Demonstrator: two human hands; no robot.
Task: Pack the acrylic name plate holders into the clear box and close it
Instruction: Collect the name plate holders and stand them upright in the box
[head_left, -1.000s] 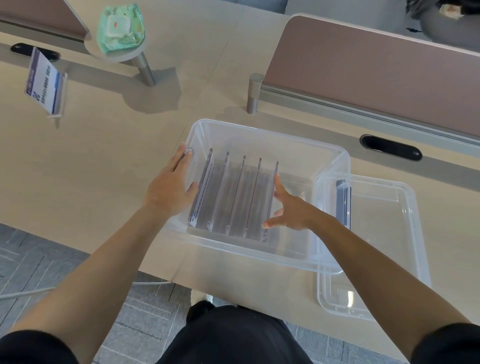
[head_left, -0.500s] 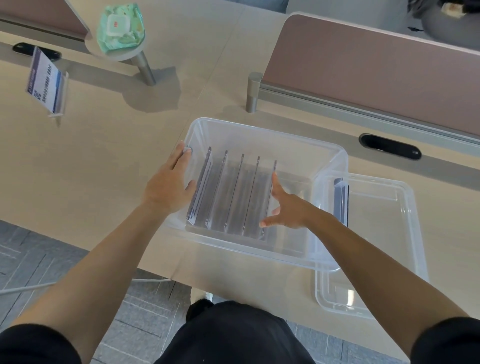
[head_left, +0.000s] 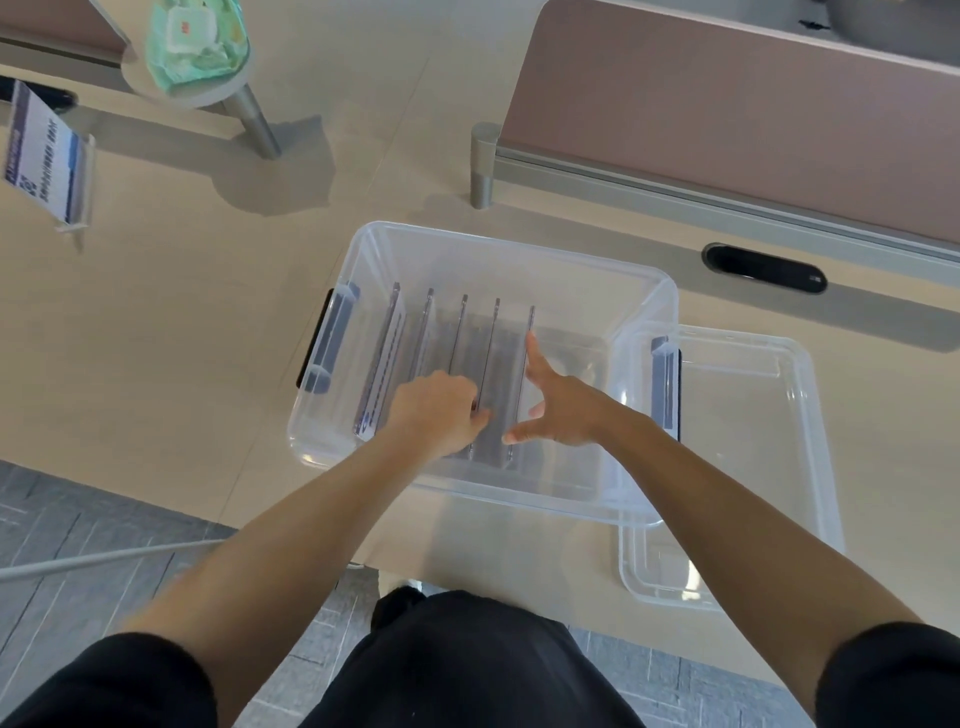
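The clear box (head_left: 498, 249) stands on the desk near its front edge, with grey latches on both ends. Several acrylic name plate holders (head_left: 462, 332) stand upright in a row inside it, toward the left. My left hand (head_left: 436, 410) is inside the box, its fingers curled onto the near end of a middle holder. My right hand (head_left: 561, 410) is spread open beside the rightmost holder, with the index finger touching that holder's top edge. The clear lid (head_left: 753, 415) lies upside down to the right, partly under the box.
Another name plate holder with a printed card (head_left: 47, 161) stands at the far left of the desk. A green wipes pack (head_left: 192, 41) rests on a round stand. A brown divider panel (head_left: 753, 119) and a cable slot (head_left: 763, 267) lie behind the box.
My left hand left the box's left outer wall and reached inside onto the holders, uncovering the left latch. My right hand stayed at the rightmost holder and stretched its index finger further along it.
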